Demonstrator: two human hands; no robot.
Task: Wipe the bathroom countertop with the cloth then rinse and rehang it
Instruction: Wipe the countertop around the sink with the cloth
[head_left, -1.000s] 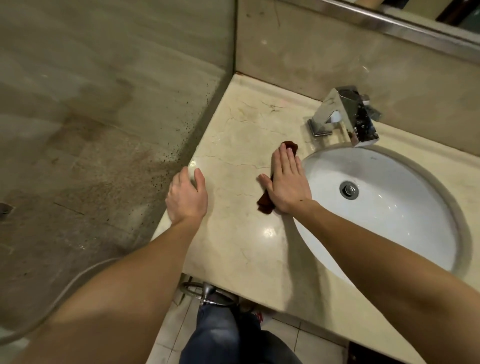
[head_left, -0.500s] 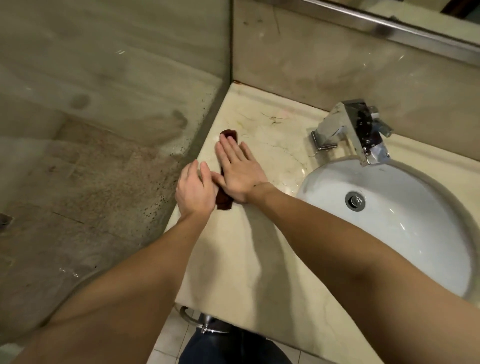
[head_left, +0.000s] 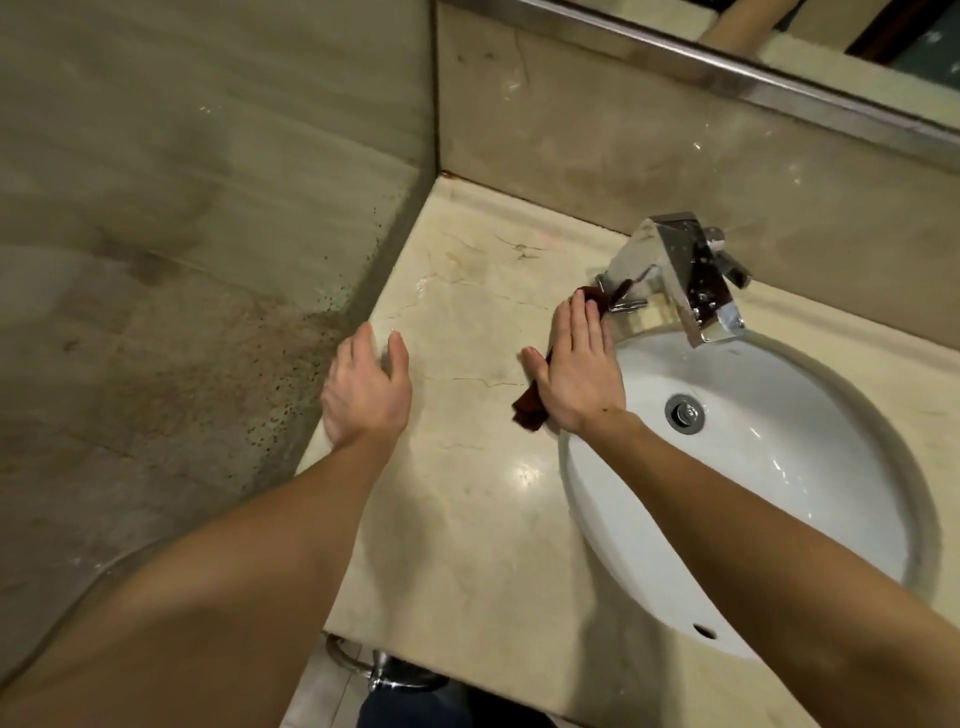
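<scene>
The dark red cloth is pressed flat against the marble worktop by the right hand, whose fingers are kept straight and together, with nothing gripped. The cloth is stretched lengthwise under the palm (only its two ends are seen). Its far end is up against the base of the chrome tap, just beside the white basin. The left hand is held open, palm down, at the worktop's left edge beside the glass partition, apart from the cloth.
</scene>
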